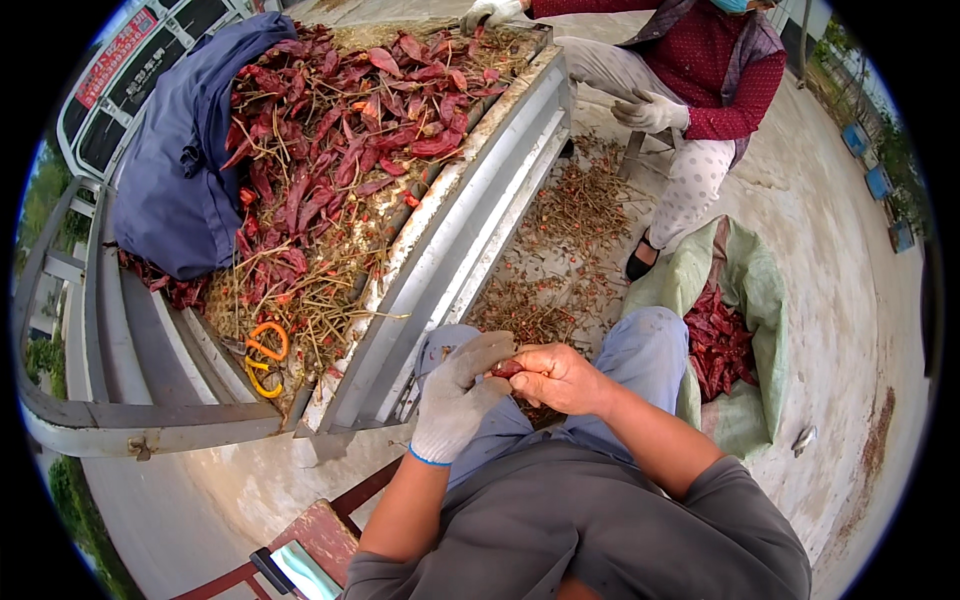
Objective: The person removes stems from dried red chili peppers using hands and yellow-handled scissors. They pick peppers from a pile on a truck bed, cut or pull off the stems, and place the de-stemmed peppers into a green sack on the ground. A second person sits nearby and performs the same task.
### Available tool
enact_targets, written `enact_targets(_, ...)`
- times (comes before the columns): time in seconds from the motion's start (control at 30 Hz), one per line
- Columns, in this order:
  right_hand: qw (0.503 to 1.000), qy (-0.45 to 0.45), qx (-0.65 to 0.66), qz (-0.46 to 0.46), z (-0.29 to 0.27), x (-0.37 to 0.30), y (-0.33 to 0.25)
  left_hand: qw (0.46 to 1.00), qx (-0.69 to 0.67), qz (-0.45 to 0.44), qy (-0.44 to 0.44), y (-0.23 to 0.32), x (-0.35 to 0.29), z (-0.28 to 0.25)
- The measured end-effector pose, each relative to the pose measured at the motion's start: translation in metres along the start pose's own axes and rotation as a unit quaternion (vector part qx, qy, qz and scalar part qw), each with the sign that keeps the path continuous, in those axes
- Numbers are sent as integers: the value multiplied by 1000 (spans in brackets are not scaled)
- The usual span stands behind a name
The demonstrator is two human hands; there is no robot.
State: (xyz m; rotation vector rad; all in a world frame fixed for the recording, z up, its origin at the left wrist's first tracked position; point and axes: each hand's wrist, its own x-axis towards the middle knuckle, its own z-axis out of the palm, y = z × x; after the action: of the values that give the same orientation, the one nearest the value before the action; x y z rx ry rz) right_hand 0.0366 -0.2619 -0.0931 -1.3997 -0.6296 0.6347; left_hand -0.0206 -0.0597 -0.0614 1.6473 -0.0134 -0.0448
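Observation:
A dark red dried chili pepper (507, 369) is pinched between my two hands, above my lap. My left hand (462, 385), in a pale grey work glove with a blue cuff edge, closes on its left end. My bare right hand (562, 379) grips the other end between thumb and fingers. Most of the pepper is hidden by the fingers. To the left, a large heap of dried red chili peppers (340, 130) with stems lies on the truck bed (470, 210). At my right, an open pale green woven sack (755, 290) holds more red peppers (717, 345).
A co-worker (700, 90) in white gloves sits across from me. Stems and bits (575, 215) litter the ground between us. Dark blue cloth (185, 165) covers part of the heap; an orange strap (265, 355) hangs near the metal rail (150, 425). A red bench (315, 535) stands behind my left side.

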Motion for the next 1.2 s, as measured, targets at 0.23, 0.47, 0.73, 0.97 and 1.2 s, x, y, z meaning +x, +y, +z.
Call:
enact_targets(0.23,990,62,-110,-56,-6,-2,-22,995,95,-13,-32,9,1,-13)
enact_targets(0.47,936,207,-250,-137,12,3,-14,979,-116,-88,141,-7,0,7)
enact_targets(0.73,900,167,-363,-173,25,2,-8,995,50,-66,59,-8,-6,16)
enact_targets(0.97,958,56,-265,-93,10,1,-22,995,6,-93,27,-20,-11,-1)
enact_targets(1.2,964,170,-204,-32,30,3,-6,978,193,-6,79,-13,-10,10)
